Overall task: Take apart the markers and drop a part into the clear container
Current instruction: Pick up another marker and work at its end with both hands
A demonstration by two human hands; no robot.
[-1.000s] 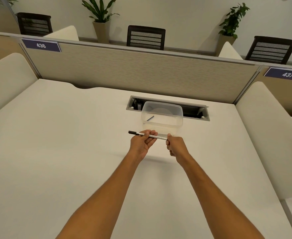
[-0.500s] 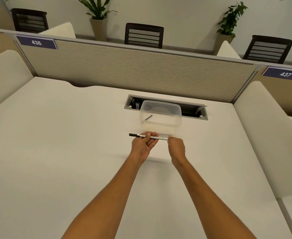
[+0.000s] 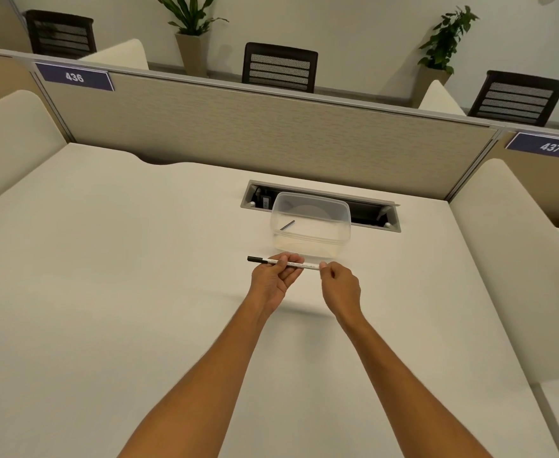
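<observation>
Marker held crosswise in both hands, just short of the clear container.

The marker point(image 3: 284, 263) lies left to right, black cap end sticking out past the left hand point(image 3: 274, 281), whose fingers close round the white barrel; the right hand point(image 3: 340, 287) pinches the other end. The clear container point(image 3: 311, 228) sits on the tabletop point(image 3: 123, 276) directly beyond, open-topped, one dark part point(image 3: 287, 225) already inside; nothing stands between.

Both hands, left point(image 3: 276, 282) and right point(image 3: 339, 285), gripping white marker point(image 3: 299, 263), clear container point(image 3: 311, 226) just beyond
</observation>
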